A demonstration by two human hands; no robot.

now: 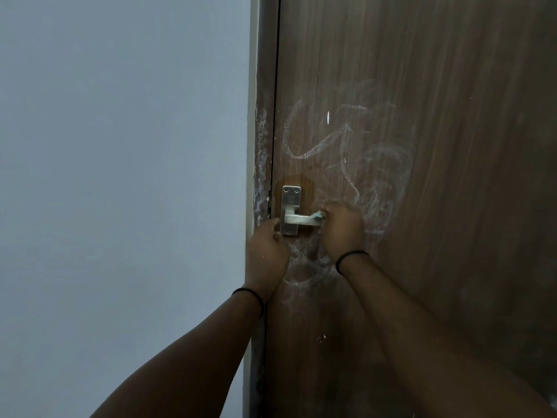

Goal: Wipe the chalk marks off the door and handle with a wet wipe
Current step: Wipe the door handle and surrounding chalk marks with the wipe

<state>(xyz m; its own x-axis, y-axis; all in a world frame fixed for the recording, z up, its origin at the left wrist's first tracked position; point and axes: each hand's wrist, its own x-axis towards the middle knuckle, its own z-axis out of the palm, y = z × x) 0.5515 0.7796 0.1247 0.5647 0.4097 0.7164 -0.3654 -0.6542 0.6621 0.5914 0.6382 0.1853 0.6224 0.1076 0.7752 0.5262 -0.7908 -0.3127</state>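
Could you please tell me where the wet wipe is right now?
In the head view, the wet wipe is pinched in the right hand against the free end of the door handle, just right of the metal backplate.

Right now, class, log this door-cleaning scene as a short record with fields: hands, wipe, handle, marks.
right hand: grips wet wipe at the lever's free end
left hand: by the door edge, below the handle plate
door handle: metal lever, horizontal
chalk marks: scribbles above, right of and below the handle
door frame: chalk smears too
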